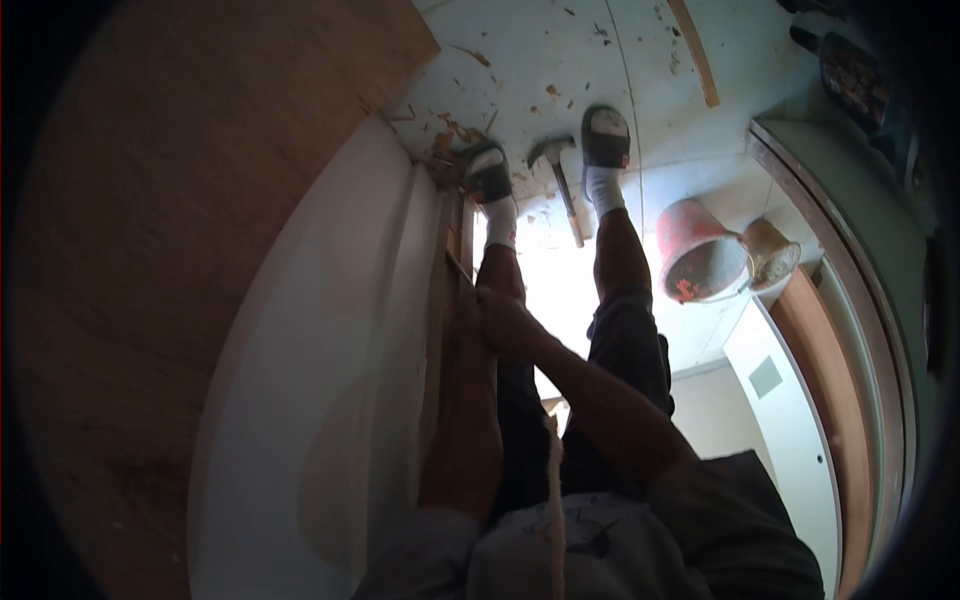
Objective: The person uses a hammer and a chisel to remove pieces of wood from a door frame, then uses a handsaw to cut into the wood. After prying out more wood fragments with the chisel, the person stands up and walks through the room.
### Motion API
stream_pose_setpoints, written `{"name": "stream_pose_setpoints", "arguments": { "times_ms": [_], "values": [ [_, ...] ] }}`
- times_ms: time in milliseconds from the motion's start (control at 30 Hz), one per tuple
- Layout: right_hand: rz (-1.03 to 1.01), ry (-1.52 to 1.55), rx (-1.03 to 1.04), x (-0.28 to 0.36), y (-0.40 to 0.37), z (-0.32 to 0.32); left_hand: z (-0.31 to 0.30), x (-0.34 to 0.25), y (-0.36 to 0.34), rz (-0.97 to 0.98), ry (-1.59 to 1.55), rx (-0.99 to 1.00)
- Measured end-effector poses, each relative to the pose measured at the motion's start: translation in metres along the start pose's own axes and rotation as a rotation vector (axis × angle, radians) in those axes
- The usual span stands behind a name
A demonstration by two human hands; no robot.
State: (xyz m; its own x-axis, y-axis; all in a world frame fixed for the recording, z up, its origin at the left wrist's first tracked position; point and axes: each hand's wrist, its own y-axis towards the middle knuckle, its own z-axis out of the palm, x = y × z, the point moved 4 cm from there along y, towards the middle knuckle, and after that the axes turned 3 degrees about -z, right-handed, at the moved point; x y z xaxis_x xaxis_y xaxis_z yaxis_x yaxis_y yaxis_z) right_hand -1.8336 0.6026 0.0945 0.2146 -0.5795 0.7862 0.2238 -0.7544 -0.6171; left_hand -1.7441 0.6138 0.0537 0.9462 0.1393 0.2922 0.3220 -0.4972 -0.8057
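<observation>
My right hand (508,326) is closed in front of my shins, pressed close to my left hand (472,318), which is in shadow by the wooden frame edge (440,290). A thin pale bar (459,266) sticks out past both hands toward that edge; its kind cannot be made out, and the fingers hide its other end. Beside the frame stands a white panel (310,350). A claw hammer (567,195) lies on the floor between my feet, away from both hands.
Wood chips (455,130) litter the pale floor around my left slipper (487,172). A wooden strip (695,52) lies farther off. To the right are a red bucket (692,228) and a smaller brown bucket (772,238). A large brown board (180,180) fills the left side.
</observation>
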Motion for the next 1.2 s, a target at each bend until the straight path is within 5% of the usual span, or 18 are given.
{"name": "stream_pose_setpoints", "arguments": {
  "times_ms": [167, 300, 400, 567, 867, 1067, 1133, 1200],
  "values": [
    [0.354, 0.162, 0.037, 0.017, 0.007, -0.013, 0.032, 0.063, 0.031, 0.337, -0.266, 0.213],
    [0.525, 0.28, 0.083, 0.035, 0.011, -0.038, -0.023, 0.03, 0.015, 0.136, -0.637, 0.364],
    [0.558, 0.328, 0.099, 0.043, 0.009, -0.051, -0.025, 0.026, 0.009, 0.254, -0.396, 0.376],
    [0.55, 0.296, 0.12, 0.025, 0.015, -0.025, 0.057, 0.072, 0.058, 0.471, -0.102, -0.093],
    [0.601, 0.444, 0.016, 0.02, 0.016, -0.014, 0.015, 0.063, 0.055, 0.426, 0.094, -0.08],
    [0.561, 0.566, -0.126, 0.03, 0.027, -0.071, -0.024, -0.003, 0.068, 0.425, 0.224, -0.129],
    [0.459, 0.371, 0.171, 0.011, 0.038, -0.045, -0.01, -0.009, 0.064, 0.393, 0.275, -0.095],
    [0.524, 0.44, 0.149, 0.026, 0.004, -0.02, -0.003, -0.006, 0.053, 0.336, 0.347, -0.029]
  ]
}}
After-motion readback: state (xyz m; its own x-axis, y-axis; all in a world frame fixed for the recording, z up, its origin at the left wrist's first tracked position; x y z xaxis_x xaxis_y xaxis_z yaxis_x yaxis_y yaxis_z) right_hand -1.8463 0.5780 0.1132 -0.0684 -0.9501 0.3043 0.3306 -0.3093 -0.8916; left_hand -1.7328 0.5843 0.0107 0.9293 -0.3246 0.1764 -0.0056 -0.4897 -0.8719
